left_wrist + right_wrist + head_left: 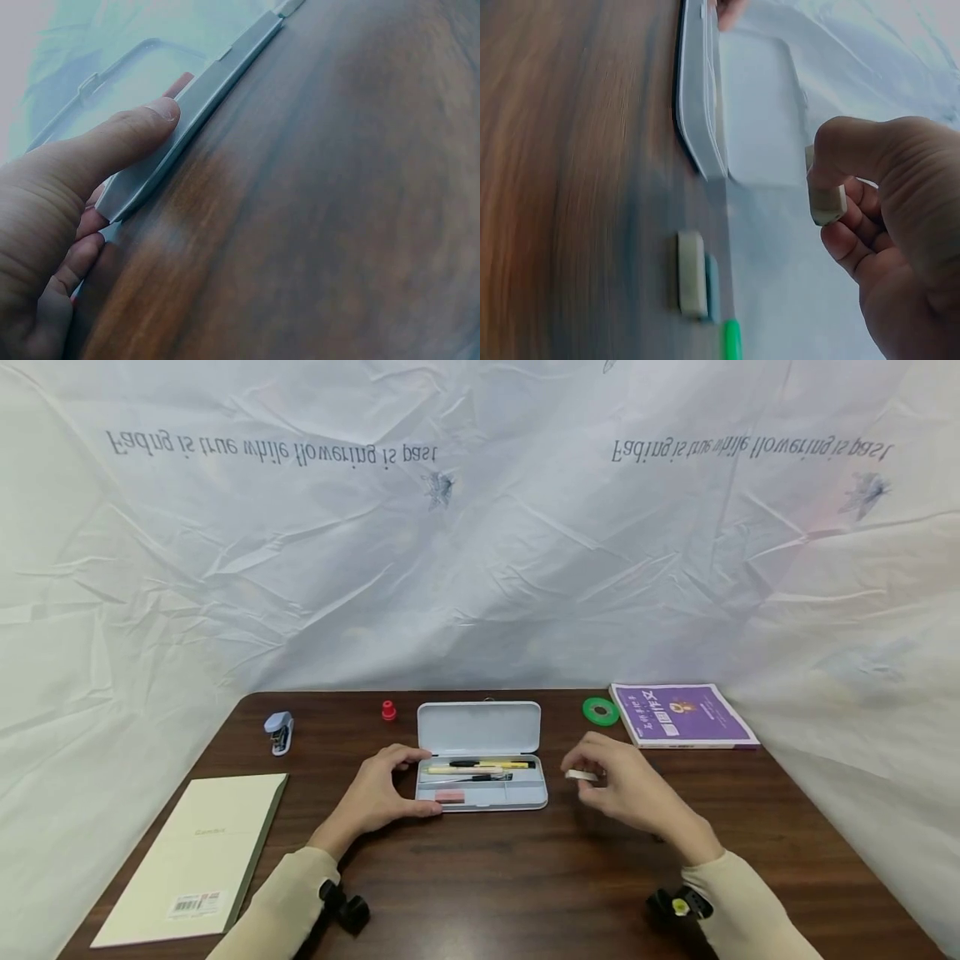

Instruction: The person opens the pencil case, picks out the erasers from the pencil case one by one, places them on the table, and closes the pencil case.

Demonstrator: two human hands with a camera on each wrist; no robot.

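Observation:
A pale blue pencil case (525, 794) lies with its lid raised in the middle of the table. Inside are a yellow-and-black pen (517, 765), other slim pens and a pink eraser (450, 796). My left hand (378, 791) grips the case's left end, the thumb on its front edge, as the left wrist view shows. Right of the case, my right hand (618, 781) pinches a small white eraser (826, 202) above the table. A cream block (692, 274) with a blue-grey piece beside it stands on the table below that hand; the head view hides both.
A green tape roll (601, 712) and a purple book (686, 717) lie at the back right. At the back left are a stapler (279, 732) and a small red object (388, 711). A cream notebook (195, 852) lies at the left edge.

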